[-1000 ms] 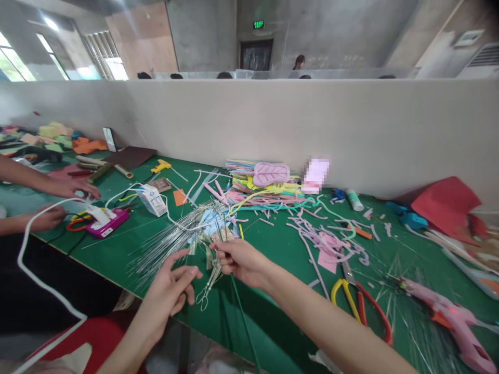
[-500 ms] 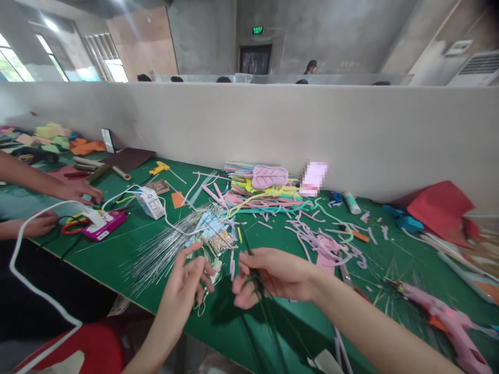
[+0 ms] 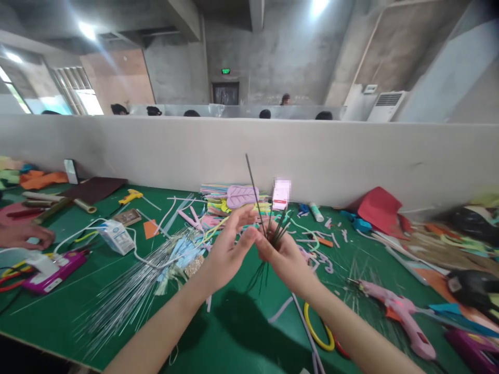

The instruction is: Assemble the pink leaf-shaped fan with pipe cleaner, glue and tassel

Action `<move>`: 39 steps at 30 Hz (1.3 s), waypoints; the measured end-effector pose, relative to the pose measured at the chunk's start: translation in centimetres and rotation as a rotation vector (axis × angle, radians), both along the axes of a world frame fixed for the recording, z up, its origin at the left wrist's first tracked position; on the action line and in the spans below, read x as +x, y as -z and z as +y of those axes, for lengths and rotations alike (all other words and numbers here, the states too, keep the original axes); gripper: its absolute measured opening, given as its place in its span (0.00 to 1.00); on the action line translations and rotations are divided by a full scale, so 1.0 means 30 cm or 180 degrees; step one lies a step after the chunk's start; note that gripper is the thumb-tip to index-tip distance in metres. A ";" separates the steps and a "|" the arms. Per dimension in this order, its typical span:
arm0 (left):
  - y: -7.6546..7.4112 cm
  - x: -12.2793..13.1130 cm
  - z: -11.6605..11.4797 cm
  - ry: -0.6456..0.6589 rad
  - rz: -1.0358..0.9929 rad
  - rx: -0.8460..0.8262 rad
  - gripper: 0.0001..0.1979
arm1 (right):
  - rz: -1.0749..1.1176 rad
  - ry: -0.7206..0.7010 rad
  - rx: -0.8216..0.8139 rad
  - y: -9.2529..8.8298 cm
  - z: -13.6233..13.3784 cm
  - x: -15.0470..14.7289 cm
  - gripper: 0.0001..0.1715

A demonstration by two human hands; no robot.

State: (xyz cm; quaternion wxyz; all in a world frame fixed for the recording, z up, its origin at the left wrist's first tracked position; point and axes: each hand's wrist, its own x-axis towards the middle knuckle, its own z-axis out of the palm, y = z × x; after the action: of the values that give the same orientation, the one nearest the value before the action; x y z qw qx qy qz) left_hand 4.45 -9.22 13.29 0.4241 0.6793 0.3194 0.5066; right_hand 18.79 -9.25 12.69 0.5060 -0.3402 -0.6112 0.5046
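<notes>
My right hand (image 3: 288,257) is closed around a bunch of thin dark green wire stems (image 3: 279,234). Their ends fan out above the fingers and also show below the hand. One stem stands well above the others, leaning left. My left hand (image 3: 228,249) is beside the bunch, fingers curved and apart, its thumb tip close to my right thumb. Whether its fingertips touch the tall stem is hard to make out. Behind the hands lie pastel pipe cleaners (image 3: 214,208) and a lilac leaf-patterned tray (image 3: 242,196).
Silvery wires (image 3: 120,296) spread at left, near a white carton (image 3: 116,236) and a purple power strip (image 3: 54,272). A co-worker's hand (image 3: 27,236) rests at far left. On the right are a pink glue gun (image 3: 397,311) and yellow-handled scissors (image 3: 317,332). A pale partition (image 3: 156,150) stands behind.
Both hands have risen and come together, with the green stems now upright in my right hand. The view has tilted up and turned right.
</notes>
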 end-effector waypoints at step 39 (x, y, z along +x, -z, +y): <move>-0.116 0.115 0.002 0.0432 0.0356 -0.0470 0.07 | -0.0572 -0.0530 -0.0537 -0.007 -0.010 0.066 0.10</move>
State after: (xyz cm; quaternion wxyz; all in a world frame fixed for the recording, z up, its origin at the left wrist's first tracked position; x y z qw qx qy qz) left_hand 7.89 -9.16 16.78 0.4879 0.6934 0.3323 0.4131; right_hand 20.77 -9.56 12.91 0.3753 -0.3734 -0.6356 0.5619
